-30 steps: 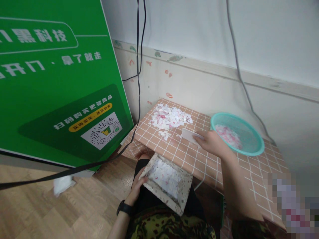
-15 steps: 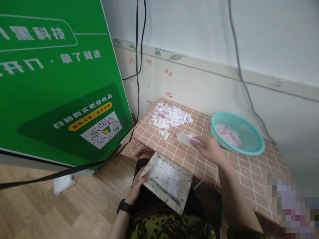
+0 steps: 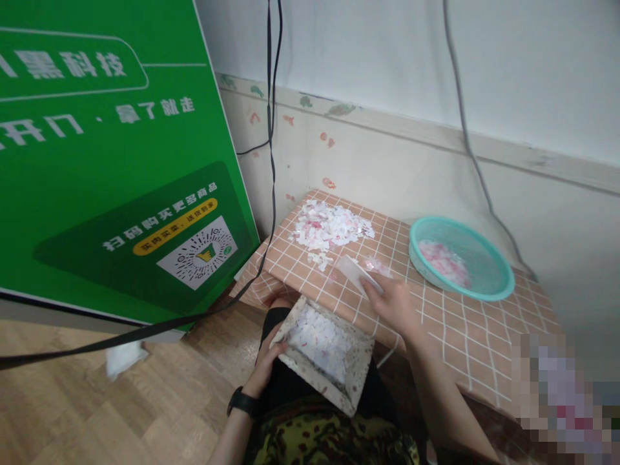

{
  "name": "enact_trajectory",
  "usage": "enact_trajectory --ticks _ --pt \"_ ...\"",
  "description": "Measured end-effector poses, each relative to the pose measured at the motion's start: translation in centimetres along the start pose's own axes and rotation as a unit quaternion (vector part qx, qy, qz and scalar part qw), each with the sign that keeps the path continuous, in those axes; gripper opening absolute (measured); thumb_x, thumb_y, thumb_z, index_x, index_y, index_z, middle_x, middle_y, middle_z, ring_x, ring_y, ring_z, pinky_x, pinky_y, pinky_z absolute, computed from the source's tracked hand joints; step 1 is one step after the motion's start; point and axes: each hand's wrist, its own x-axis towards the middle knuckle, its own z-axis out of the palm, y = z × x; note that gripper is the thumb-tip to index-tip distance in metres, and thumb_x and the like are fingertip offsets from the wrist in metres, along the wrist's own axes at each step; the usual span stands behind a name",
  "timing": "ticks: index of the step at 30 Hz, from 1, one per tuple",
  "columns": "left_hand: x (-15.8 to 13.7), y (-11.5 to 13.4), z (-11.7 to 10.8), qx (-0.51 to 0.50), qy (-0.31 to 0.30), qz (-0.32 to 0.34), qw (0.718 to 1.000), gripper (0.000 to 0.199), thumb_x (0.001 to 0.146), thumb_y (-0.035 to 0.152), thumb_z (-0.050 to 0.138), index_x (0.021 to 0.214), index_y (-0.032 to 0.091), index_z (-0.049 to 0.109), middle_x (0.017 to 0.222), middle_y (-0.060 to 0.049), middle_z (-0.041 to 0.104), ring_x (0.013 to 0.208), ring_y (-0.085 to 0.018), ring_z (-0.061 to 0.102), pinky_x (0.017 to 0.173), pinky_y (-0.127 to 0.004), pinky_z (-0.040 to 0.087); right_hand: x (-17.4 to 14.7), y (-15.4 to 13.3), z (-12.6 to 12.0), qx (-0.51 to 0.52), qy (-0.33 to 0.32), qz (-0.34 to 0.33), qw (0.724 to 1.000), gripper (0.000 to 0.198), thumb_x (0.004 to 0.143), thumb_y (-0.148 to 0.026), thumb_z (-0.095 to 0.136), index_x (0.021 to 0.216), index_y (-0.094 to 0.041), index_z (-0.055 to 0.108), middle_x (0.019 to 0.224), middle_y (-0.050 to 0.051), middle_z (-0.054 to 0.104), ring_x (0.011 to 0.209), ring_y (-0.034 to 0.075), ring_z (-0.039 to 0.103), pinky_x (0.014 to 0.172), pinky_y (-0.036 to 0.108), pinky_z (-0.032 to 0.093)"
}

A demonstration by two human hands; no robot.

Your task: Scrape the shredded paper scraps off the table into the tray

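My right hand [image 3: 394,307] is closed on a flat white card [image 3: 352,270], tilted just above or on the checked tablecloth. Beside the card lies a small patch of pinkish scraps [image 3: 380,265]. Behind it spreads a larger pile of white and pink paper-like scraps [image 3: 332,223]. With my left hand [image 3: 272,358] I grip the left rim of a speckled, shallow rectangular tray [image 3: 358,368], which rests over my lap below the table edge. White scraps [image 3: 322,336] with a few red bits cover the tray's bottom.
A turquoise basket [image 3: 506,284] holding pink and white scraps stands on the table's right side. The brown checked tablecloth [image 3: 465,323] covers the table. A green panel [image 3: 121,135] rises at left, with a black strap [image 3: 271,187] hanging near it. White plastic [image 3: 124,358] lies on the floor.
My right hand has moved left and slightly toward me with the card, which is now turned more steeply. The pinkish scraps behind it show more. My left hand and the tray stay put.
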Motion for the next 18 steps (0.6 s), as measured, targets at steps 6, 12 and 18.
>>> enact_trajectory --ticks 6,12,18 --pt "0.2 -0.6 -0.1 -0.004 0.008 0.003 1.0 0.058 0.08 0.036 0.066 0.135 0.018 0.067 0.136 -0.01 0.069 0.13 -0.039 0.055 0.114 -0.05 0.035 0.2 -0.3 1.6 -0.027 0.029 -0.008 0.999 0.032 0.101 -0.033 0.047 0.1 -0.021 0.077 0.078 0.007 0.076 0.066 0.021 0.069 0.063 0.029 0.046" --pt "-0.1 0.2 0.0 0.003 0.008 -0.001 1.0 0.056 0.081 0.035 0.065 0.135 0.02 0.067 0.138 -0.009 0.068 0.136 -0.039 0.051 0.117 -0.05 0.033 0.0 -1.5 2.0 0.009 -0.013 -0.02 1.0 0.033 0.102 -0.033 0.045 0.098 -0.02 0.076 0.078 0.005 0.076 0.066 0.019 0.069 0.063 0.028 0.045" --pt "-0.3 1.1 0.3 0.0 0.006 -0.003 1.0 0.054 0.082 0.035 0.064 0.134 0.02 0.067 0.135 -0.008 0.07 0.134 -0.039 0.052 0.115 -0.05 0.036 -0.2 -2.2 1.4 0.014 -0.027 -0.014 0.999 0.036 0.102 -0.035 0.044 0.1 -0.021 0.076 0.08 0.008 0.076 0.07 0.022 0.071 0.065 0.031 0.048"
